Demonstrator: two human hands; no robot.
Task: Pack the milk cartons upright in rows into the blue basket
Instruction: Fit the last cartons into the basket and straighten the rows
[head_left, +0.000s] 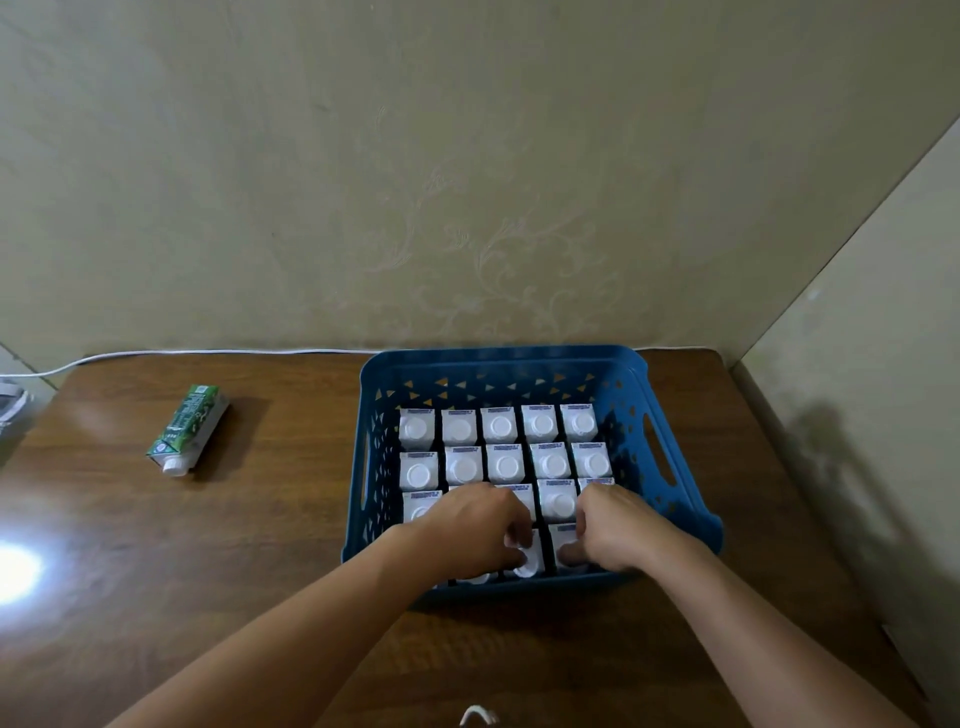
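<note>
left grip (470, 525): bare, no glove, ring or watch | right grip (618, 527): same | forearms unsleeved

A dark brown glossy wooden table (234, 545) stood against a beige wall with faint floral scrollwork (467, 182) — a thin white cable (208, 353) ran along the table's far edge, and bright glare lay at its left.

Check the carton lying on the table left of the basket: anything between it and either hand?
Nothing visible. The green carton lies on its side on bare table, apart from the blue basket. Both the left hand and right hand are inside the basket on the near-row cartons.
</note>
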